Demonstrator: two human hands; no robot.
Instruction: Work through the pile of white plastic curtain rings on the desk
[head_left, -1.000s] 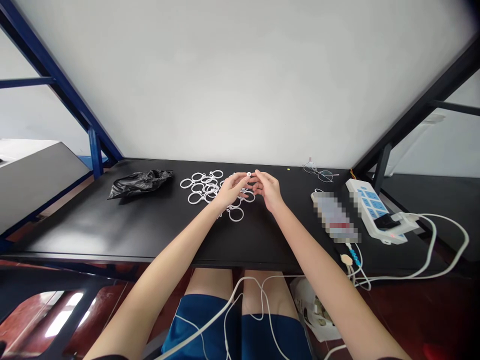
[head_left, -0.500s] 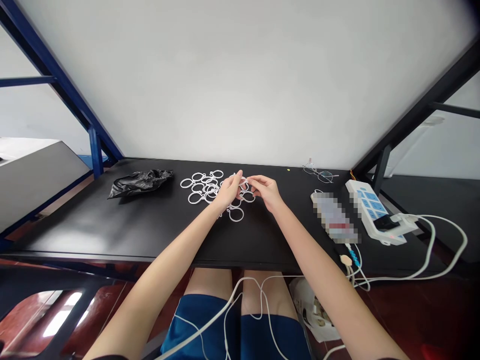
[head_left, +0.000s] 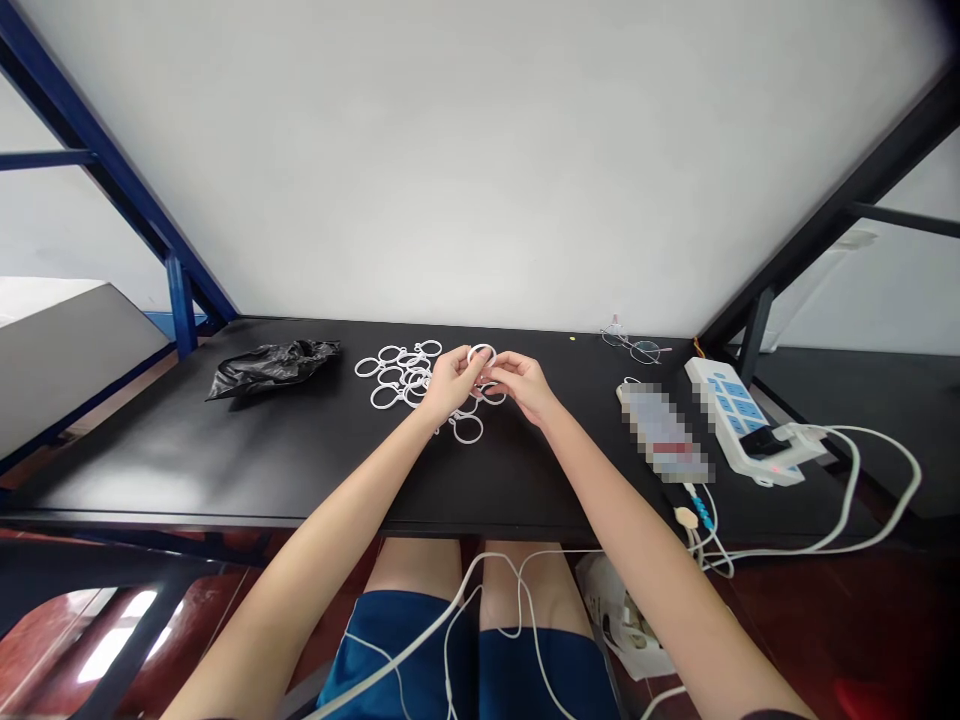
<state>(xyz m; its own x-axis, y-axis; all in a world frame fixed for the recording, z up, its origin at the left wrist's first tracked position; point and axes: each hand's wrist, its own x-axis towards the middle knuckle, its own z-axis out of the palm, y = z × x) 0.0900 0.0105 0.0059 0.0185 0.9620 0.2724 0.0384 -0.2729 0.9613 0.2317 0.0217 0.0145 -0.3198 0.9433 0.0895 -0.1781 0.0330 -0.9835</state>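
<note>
Between my hands, just above the black desk, is a white curtain ring (head_left: 482, 347). My left hand (head_left: 452, 383) grips its left side, thumb on top. At the other side, the fingers of my right hand (head_left: 524, 383) are closed on the ring's lower right edge, close to the left fingertips. More white rings with small eyelets lie in a loose, overlapping pile (head_left: 386, 397) to the left and beneath my hands. One loose ring (head_left: 469, 430) rests nearer to me. My fingers hide part of the pile.
A crumpled black plastic bag (head_left: 274, 368) lies left on the black desk (head_left: 315, 460). To the right are eyeglasses (head_left: 645, 351), a phone (head_left: 666, 430) with a blurred screen and a white power strip (head_left: 742, 420). White cables (head_left: 847, 520) run off the desk across my lap.
The held ring has been tilted up and now shows as a fuller circle. My right hand has come slightly closer to the left. The whole view has shifted a little.
</note>
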